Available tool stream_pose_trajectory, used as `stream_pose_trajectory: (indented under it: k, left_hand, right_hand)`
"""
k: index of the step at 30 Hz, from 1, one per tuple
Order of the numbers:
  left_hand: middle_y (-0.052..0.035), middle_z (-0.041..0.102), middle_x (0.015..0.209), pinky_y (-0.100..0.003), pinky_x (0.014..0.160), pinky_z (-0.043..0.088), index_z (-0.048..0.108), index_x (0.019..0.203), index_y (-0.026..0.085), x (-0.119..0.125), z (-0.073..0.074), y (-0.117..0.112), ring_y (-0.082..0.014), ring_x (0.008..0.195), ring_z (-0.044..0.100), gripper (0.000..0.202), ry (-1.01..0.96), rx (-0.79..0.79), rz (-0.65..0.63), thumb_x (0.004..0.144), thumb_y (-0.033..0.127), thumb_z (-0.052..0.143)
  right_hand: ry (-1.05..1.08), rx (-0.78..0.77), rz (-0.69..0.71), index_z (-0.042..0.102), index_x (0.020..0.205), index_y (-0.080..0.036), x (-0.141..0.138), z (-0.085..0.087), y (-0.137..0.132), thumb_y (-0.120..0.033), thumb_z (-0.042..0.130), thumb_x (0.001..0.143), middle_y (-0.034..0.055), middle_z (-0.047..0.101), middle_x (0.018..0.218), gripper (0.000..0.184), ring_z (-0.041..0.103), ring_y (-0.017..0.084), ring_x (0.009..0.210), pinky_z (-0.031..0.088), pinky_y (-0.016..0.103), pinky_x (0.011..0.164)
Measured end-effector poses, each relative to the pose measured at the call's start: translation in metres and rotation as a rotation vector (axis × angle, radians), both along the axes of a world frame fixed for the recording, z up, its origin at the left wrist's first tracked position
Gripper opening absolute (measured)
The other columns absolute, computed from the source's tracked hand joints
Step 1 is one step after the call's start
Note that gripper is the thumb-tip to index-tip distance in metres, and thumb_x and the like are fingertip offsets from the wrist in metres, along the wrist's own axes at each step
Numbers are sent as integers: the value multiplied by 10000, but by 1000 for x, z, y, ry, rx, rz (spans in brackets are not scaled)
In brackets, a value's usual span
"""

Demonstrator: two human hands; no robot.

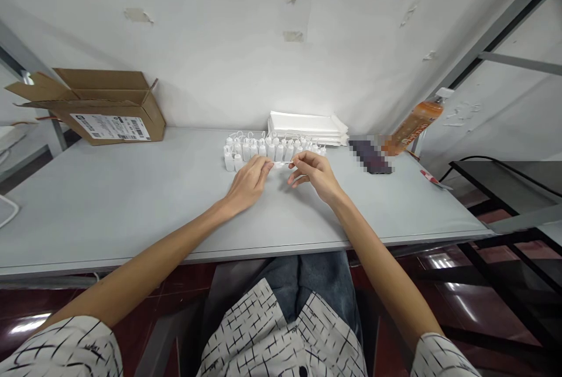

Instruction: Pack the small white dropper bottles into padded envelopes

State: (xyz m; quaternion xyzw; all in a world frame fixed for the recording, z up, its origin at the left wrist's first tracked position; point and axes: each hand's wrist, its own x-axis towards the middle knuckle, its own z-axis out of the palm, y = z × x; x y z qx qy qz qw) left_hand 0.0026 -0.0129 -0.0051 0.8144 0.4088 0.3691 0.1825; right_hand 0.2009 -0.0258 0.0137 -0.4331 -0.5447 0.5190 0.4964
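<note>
Over the pale grey table [132,201] my left hand [249,184] and my right hand [314,175] meet in front of a row of small white plastic bottles [263,150] with thin white loops on top. Between my fingertips is a small white piece [281,164], too thin to identify. Both hands seem to pinch it. My left fingers are close to the nearest bottles. Behind the row lies a stack of flat white packets [307,127].
An open cardboard box [105,108] with a shipping label stands at the table's far left. To the right lie a dark blurred phone [371,156], an orange drink bottle [415,125] and a small red-and-white item [432,179]. A white wall backs the table.
</note>
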Motion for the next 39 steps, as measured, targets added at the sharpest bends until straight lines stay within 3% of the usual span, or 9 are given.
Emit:
stream_pose_trajectory:
  k: [39]
  left_hand:
    - [-40,587,858,-302,666,393,543,932,188,0,-8,1,-173,761,546,309,21,104,37,1027,331,286]
  right_hand:
    - [3,33,46,591,794,-171,-3,0,-2,-399,724,751,3,593,821,267,635,122,557,566,290,505]
